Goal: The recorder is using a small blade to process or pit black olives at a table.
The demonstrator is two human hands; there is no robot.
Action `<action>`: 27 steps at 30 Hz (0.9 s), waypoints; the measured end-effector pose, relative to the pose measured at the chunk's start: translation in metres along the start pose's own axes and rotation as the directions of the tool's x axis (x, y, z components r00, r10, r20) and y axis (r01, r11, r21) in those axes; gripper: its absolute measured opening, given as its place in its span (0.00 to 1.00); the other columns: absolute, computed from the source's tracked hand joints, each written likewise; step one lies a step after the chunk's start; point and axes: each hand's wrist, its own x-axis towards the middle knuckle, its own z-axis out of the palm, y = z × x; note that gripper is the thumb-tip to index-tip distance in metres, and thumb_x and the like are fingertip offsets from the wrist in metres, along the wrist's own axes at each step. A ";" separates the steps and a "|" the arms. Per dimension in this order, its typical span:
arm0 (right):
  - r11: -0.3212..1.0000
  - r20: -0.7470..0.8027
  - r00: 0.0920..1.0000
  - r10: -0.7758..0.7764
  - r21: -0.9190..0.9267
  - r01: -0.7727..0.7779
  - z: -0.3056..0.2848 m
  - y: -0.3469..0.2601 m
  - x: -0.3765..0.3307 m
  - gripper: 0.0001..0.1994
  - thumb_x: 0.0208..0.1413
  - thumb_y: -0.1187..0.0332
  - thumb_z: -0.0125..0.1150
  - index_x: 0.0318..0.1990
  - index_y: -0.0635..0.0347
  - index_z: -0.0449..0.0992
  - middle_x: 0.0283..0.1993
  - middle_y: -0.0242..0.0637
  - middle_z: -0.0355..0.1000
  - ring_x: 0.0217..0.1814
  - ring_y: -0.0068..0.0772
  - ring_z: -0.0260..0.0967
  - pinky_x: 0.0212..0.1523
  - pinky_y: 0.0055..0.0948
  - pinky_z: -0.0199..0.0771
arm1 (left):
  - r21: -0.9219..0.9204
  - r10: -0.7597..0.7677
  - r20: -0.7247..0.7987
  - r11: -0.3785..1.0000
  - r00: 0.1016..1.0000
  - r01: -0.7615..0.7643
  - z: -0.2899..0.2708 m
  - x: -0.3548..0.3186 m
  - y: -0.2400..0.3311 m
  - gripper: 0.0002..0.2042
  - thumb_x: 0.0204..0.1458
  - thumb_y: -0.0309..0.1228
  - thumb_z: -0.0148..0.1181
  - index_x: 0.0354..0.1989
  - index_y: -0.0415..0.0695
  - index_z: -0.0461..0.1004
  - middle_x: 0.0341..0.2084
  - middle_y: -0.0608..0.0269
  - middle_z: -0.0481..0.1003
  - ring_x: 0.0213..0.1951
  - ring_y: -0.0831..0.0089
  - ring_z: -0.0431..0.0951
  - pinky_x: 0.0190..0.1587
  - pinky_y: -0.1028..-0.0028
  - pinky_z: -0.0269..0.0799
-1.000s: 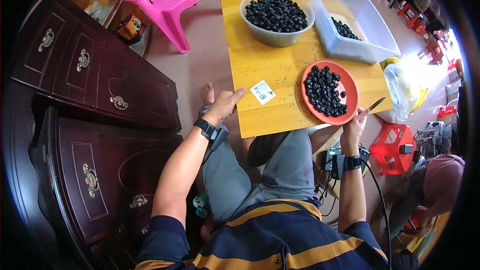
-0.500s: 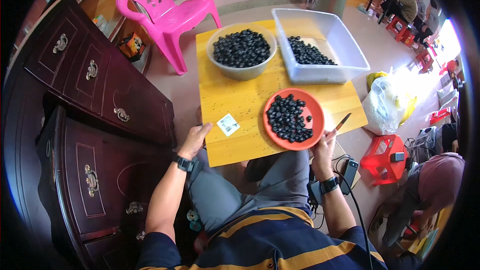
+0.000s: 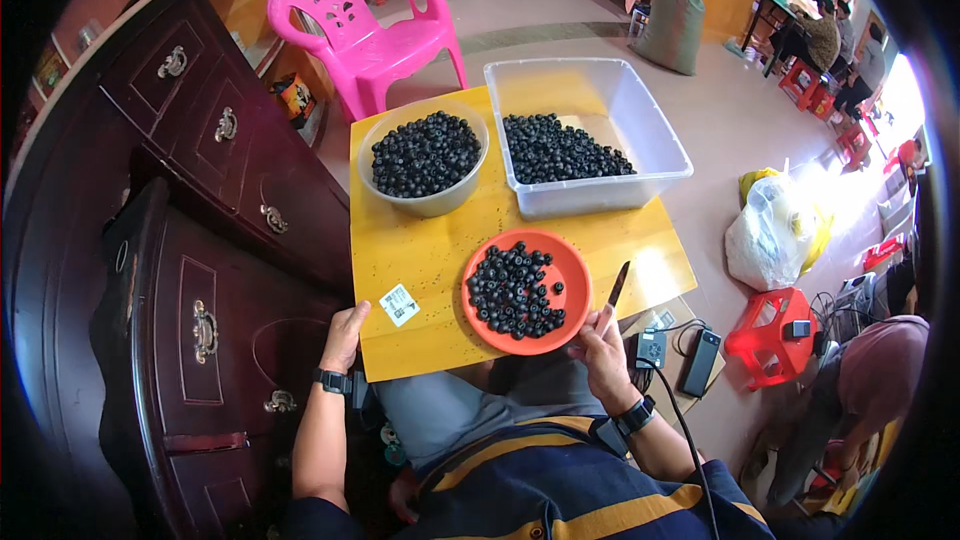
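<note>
Resting at the near-left edge of a yellow wooden tabletop [image 3: 430, 252], my left grip [image 3: 343, 340] has its thumb against the wood; its fingers are mostly hidden, so I cannot tell how far they close. My right grip [image 3: 603, 358] is folded around a slim knife [image 3: 619, 284] with a dark narrow blade, which points up and away from me. Just left of that grip sits a round orange-red plate [image 3: 577, 286] with small, round, black fruits [image 3: 512, 292] heaped mostly on its left half; some show a hole. Whether my right fingers touch its rim I cannot tell.

Just right of my left grip lies a square white label [image 3: 399, 306], with dark specks scattered beyond it. Farther ahead of both grips stand a round translucent tub [image 3: 437, 204], filled with the same fruits, and, right beside it, a rectangular clear plastic bin [image 3: 595, 198] with more on its floor. Well to the right of my right grip is a red plastic stool [image 3: 765, 358].
</note>
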 end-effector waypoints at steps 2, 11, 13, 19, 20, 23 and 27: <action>1.000 0.010 1.000 0.019 -0.024 -0.018 0.017 0.007 -0.017 0.03 0.66 0.68 0.50 0.43 0.50 0.65 0.40 0.25 0.69 0.40 0.18 0.70 0.38 0.23 0.72 | -0.004 -0.016 -0.040 1.000 0.999 0.016 -0.027 -0.017 -0.011 0.22 0.64 0.44 0.54 0.44 0.31 0.77 0.39 0.61 0.79 0.40 0.77 0.77 0.44 0.76 0.71; 0.940 0.357 0.875 0.327 -0.215 -0.264 0.017 -0.015 -0.019 0.06 0.67 0.69 0.49 0.48 0.51 0.66 0.47 0.29 0.72 0.46 0.25 0.76 0.42 0.27 0.75 | 0.110 0.048 -0.173 0.994 0.984 -0.029 -0.064 -0.041 -0.014 0.21 0.63 0.45 0.56 0.35 0.35 0.79 0.28 0.66 0.78 0.29 0.80 0.75 0.34 0.76 0.70; 0.923 0.380 0.845 0.376 -0.229 -0.308 0.011 -0.021 -0.016 0.07 0.67 0.68 0.49 0.50 0.52 0.66 0.50 0.31 0.73 0.47 0.26 0.76 0.44 0.28 0.75 | 0.361 -0.016 -0.179 0.929 0.984 0.081 -0.068 -0.047 0.017 0.21 0.62 0.46 0.57 0.27 0.38 0.77 0.19 0.72 0.72 0.21 0.83 0.67 0.24 0.75 0.63; 0.916 0.370 0.853 0.369 -0.301 -0.265 -0.008 -0.043 -0.015 0.09 0.68 0.66 0.49 0.51 0.55 0.68 0.46 0.36 0.76 0.37 0.24 0.75 0.40 0.25 0.76 | 0.365 0.182 -0.444 0.931 0.877 -0.008 -0.061 -0.069 0.064 0.09 0.59 0.28 0.49 0.32 0.37 0.75 0.19 0.69 0.70 0.23 0.81 0.67 0.28 0.76 0.63; 0.943 0.326 0.901 0.287 -0.260 -0.206 -0.011 -0.042 -0.013 0.10 0.68 0.63 0.50 0.50 0.55 0.70 0.36 0.33 0.75 0.30 0.20 0.69 0.33 0.20 0.71 | 0.344 0.198 -0.364 0.937 0.910 -0.066 -0.042 -0.075 0.082 0.08 0.59 0.26 0.49 0.34 0.37 0.74 0.20 0.68 0.71 0.25 0.80 0.68 0.29 0.76 0.65; 0.973 0.323 0.931 0.170 -0.202 -0.108 -0.010 -0.050 -0.008 0.11 0.68 0.60 0.50 0.50 0.55 0.70 0.29 0.28 0.68 0.25 0.17 0.62 0.27 0.16 0.63 | 0.485 0.332 -0.099 0.839 0.938 -0.246 0.032 -0.078 0.102 0.06 0.59 0.24 0.50 0.36 0.38 0.75 0.24 0.66 0.74 0.26 0.80 0.70 0.30 0.76 0.68; 0.987 0.384 0.920 0.082 -0.157 -0.023 0.015 -0.065 -0.013 0.16 0.70 0.55 0.45 0.49 0.57 0.70 0.23 0.23 0.58 0.22 0.15 0.51 0.22 0.17 0.50 | 0.446 0.396 0.265 0.758 0.879 -0.476 0.113 -0.057 0.090 0.07 0.59 0.24 0.52 0.43 0.37 0.73 0.28 0.64 0.71 0.31 0.76 0.73 0.36 0.75 0.70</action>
